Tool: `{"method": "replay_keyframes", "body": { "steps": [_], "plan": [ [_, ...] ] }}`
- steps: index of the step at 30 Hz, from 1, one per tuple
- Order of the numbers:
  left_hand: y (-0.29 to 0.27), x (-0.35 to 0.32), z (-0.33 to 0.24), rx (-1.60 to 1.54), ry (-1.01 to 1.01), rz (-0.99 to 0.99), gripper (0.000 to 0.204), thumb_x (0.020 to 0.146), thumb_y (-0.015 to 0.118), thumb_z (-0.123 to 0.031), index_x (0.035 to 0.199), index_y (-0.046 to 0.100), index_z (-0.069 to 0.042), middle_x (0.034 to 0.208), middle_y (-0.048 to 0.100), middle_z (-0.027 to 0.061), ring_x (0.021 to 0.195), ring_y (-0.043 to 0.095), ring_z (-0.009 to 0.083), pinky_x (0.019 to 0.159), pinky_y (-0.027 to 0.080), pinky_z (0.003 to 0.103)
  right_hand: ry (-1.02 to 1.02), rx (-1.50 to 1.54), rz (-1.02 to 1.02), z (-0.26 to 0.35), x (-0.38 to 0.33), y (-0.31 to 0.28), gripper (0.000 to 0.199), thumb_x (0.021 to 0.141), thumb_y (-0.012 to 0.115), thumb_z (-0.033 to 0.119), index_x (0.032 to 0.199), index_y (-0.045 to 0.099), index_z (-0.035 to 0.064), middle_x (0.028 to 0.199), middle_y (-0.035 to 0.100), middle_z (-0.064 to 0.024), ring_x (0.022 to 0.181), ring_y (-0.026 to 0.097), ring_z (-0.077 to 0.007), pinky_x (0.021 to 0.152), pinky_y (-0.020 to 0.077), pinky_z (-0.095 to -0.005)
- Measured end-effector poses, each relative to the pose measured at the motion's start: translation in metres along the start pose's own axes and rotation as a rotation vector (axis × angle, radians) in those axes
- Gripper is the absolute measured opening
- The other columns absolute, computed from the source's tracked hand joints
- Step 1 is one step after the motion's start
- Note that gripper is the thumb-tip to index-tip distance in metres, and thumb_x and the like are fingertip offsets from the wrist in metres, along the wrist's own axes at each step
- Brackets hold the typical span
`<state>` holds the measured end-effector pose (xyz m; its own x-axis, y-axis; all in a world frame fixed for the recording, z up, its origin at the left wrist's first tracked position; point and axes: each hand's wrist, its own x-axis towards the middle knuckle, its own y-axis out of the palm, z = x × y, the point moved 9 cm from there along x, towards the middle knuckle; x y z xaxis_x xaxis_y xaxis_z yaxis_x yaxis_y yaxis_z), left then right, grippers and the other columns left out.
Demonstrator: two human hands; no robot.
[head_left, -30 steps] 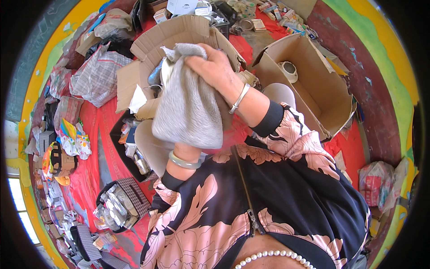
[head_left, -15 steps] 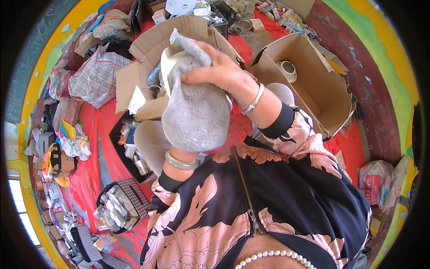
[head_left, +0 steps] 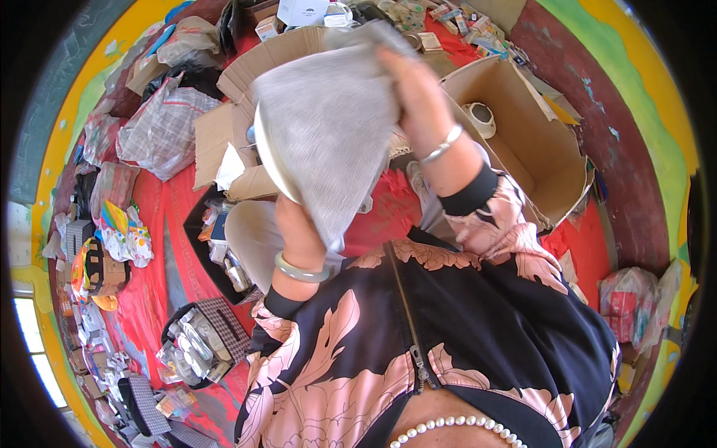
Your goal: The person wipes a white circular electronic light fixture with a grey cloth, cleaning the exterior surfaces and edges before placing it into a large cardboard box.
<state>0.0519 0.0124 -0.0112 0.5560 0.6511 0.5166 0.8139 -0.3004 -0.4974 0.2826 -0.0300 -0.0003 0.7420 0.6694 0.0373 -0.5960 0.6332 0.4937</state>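
A grey cloth [head_left: 325, 119] hangs spread in front of me, its upper right end smeared by motion. My right hand [head_left: 420, 93] is closed on that end of the cloth. Under the cloth's left side shows the curved rim of a white object [head_left: 268, 155]; the rest of it is covered, so its kind is hidden. My left hand [head_left: 297, 224] is below this rim, near the cloth's lower edge, with its fingers mostly hidden behind the cloth and the white object. Just beyond stands an open cardboard box [head_left: 237, 89], partly blocked from sight.
To the right, a large open cardboard box [head_left: 549, 160] holds a white round item [head_left: 479, 119]. A black box [head_left: 200, 237] of small goods stands by my left knee. Farther left are a checked bin [head_left: 231, 328] with bottles and a plaid bag [head_left: 164, 131]. Red sheeting [head_left: 149, 291] covers the floor.
My right hand has moved up and right, pulling the bunched cloth out into a wide spread. More of the white rim now shows at left. My left hand has come partly into view beneath it.
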Motion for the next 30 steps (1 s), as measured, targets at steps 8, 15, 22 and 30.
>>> {"method": "replay_keyframes", "body": {
  "steps": [8, 15, 22, 30],
  "plan": [
    [-0.007, 0.005, 0.051, -0.876, -0.423, -0.213, 0.047, 0.096, 0.043, -0.032, 0.123, 0.044, 0.007, 0.112, 0.056, 0.0126, 0.097, 0.055, 0.0173, 0.082, 0.045, 0.03, -0.306, 0.468, 0.269, 0.112, -0.028, -0.039, 0.047, 0.093, 0.04, 0.043, 0.124, 0.051, 0.009, 0.12, 0.057, -0.0073, 0.107, 0.055, -0.0251, 0.09, 0.0453, -0.0403],
    [0.001, 0.011, 0.047, -1.227, -0.646, -0.208, 0.038, 0.097, 0.04, -0.024, 0.128, 0.041, -0.001, 0.124, 0.051, 0.0086, 0.109, 0.054, 0.021, 0.086, 0.048, 0.038, -0.678, -0.038, -0.035, 0.12, -0.088, -0.034, 0.052, 0.092, 0.044, 0.044, 0.124, 0.048, 0.0025, 0.117, 0.057, -0.0087, 0.106, 0.056, -0.0234, 0.09, 0.0447, -0.0362],
    [0.016, 0.011, 0.039, -1.177, -0.618, -0.095, 0.041, 0.097, 0.04, -0.027, 0.126, 0.041, 0.002, 0.12, 0.052, 0.0137, 0.104, 0.056, 0.0236, 0.084, 0.048, 0.037, -1.111, -0.989, 0.596, 0.066, -0.129, 0.093, 0.063, 0.072, 0.071, 0.037, 0.125, 0.052, 0.0078, 0.129, 0.046, -0.0174, 0.119, 0.045, -0.0351, 0.098, 0.0371, -0.0418],
    [0.014, 0.005, 0.016, -0.858, -0.402, -0.087, 0.039, 0.095, 0.04, -0.02, 0.125, 0.042, 0.005, 0.12, 0.051, 0.0123, 0.106, 0.052, 0.0185, 0.087, 0.044, 0.033, -1.178, -0.992, 0.359, 0.037, -0.119, 0.096, 0.043, 0.066, 0.07, 0.005, 0.107, 0.064, 0.0149, 0.107, 0.062, -0.0159, 0.093, 0.062, -0.0304, 0.079, 0.0507, -0.035]
  ]
}}
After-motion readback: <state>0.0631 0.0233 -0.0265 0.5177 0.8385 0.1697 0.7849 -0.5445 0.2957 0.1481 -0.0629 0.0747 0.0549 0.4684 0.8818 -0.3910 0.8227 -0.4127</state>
